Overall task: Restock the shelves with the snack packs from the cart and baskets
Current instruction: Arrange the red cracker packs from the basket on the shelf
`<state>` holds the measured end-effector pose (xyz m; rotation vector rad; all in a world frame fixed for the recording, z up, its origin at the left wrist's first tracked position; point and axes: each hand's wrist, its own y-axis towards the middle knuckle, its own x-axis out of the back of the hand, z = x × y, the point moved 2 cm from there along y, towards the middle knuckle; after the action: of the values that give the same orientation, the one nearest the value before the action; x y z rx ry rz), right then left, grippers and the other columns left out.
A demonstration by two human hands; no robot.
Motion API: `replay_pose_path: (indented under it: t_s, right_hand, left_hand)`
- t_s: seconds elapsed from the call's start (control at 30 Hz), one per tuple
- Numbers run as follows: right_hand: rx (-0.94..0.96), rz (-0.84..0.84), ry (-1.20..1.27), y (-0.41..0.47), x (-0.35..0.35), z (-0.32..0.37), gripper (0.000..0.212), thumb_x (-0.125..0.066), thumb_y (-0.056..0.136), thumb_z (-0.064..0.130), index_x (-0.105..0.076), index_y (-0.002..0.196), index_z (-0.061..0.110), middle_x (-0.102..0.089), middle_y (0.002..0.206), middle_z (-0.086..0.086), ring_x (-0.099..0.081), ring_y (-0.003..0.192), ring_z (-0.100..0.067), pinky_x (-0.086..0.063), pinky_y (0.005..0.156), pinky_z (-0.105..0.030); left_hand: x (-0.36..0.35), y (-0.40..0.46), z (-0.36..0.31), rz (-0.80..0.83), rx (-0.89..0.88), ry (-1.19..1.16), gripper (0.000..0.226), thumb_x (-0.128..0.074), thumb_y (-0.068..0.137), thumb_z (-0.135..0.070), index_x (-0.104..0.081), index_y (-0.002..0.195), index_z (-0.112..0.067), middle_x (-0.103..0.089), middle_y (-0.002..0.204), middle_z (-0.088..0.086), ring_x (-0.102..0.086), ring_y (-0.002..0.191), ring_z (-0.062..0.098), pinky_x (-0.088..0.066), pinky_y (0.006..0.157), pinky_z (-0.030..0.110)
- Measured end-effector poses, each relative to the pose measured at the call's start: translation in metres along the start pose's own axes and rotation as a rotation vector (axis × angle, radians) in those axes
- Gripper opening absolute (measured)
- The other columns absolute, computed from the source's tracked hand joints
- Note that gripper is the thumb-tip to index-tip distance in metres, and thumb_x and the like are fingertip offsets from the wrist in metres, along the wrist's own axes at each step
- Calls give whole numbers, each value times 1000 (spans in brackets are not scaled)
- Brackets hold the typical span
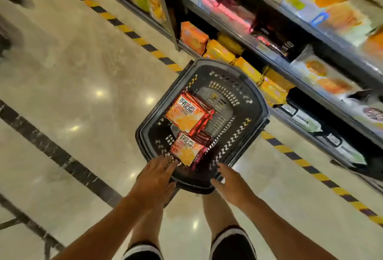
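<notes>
Shelves (275, 56): We see tiered store shelving running along the far side of the basket, stocked with orange, yellow, pink and dark packs; the picture is blurred there, so we cannot read labels.

Floor (72, 73): Glossy pale tile under the basket, with yellow-and-black striped tape between basket and shelves.

Basket (257, 102): A black perforated plastic shopping basket standing on the floor just in front of the lowest shelf. Much of its bottom is bare.

Far snack pack (187, 113): An orange-fronted pack with red foil edges, lying flat, face up, in the basket's left half. Its long axis runs roughly from the basket's near-left side towards its far-right side.

Near snack pack (186, 150): A matching pack, lying face up at the basket's near end, just below the far one, perhaps touching it. Its long axis seems to run the same diagonal way.

Handling: We judge these packs light, with slick, crinkly wrapping and brittle biscuits inside, so squeezing is unwise. The best hold looks to be across the short sides, thumb on one long edge and fingers on the other.

Left hand (154, 176): Its grip is apart, fingers straight, tips at the near pack's corner; we cannot tell whether they touch.

Right hand (230, 183): Its grip is apart too, fingers spread over the basket's near rim, holding nothing.
</notes>
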<state>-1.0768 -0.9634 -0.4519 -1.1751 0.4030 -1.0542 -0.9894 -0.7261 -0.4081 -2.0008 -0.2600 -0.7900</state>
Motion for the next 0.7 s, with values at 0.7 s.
replay_pose_path:
  t_s: [0.7]
  right_hand:
    - [-386, -552, 535, 193, -114, -2, 61, -83, 78, 40, -53, 125, 16, -66, 120, -7, -65, 108, -28, -55, 87, -40]
  left_hand:
    - [-68, 162, 116, 267, 9, -164, 58, -54, 93, -43, -45, 148, -25, -53, 143, 1, -45, 132, 26, -38, 112, 41]
